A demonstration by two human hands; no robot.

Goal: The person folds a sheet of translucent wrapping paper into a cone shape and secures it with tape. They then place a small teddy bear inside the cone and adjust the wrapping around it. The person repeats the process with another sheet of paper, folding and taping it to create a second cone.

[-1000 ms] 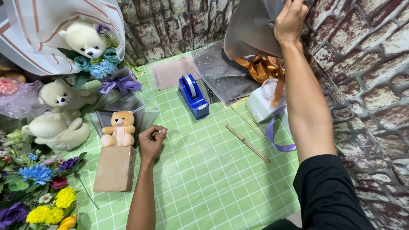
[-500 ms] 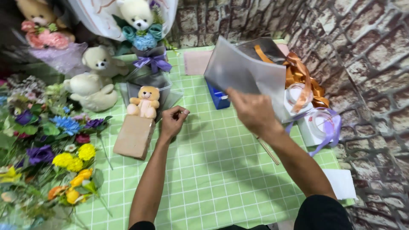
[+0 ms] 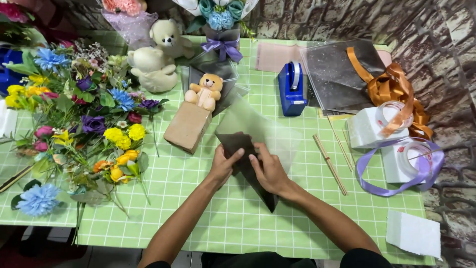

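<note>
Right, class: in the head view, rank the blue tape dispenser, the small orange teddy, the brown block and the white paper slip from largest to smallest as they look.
1. brown block
2. blue tape dispenser
3. white paper slip and small orange teddy: too alike to rank, and the slip lies nearer the camera.

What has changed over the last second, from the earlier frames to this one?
The right hand, which had been raised to the grey sheet at the far side, has brought the sheet down onto the green checked cloth. The left hand, earlier resting by the brown block, has joined it; both hands now hold the sheet, partly folded. The small teddy bear, tape dispenser and flowers are unmoved.
</note>
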